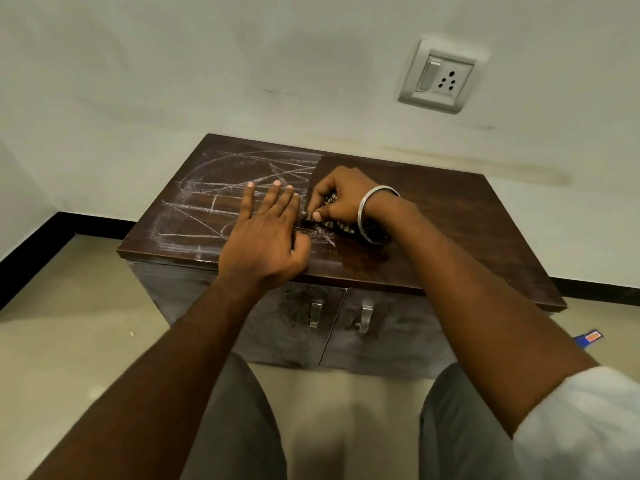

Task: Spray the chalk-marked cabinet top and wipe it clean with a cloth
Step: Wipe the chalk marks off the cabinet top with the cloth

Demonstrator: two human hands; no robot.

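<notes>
The dark wooden cabinet top [433,216] served as the worktop, and places here are given from it. White chalk marks [214,199] covered its left half, while the right half looked clean and dark, with a wet sheen near its front edge. The left hand [266,233] lay flat over the chalked part near the middle, fingers [275,195] spread and released, grasping nothing. Just beside it, at the border of the chalked and clean parts, the right hand [341,199] was clenched around a dark patterned cloth [332,211] pressed against the top; a metal bangle [375,206] circled that wrist. Two metal door handles [316,313] hung below the top's front edge.
</notes>
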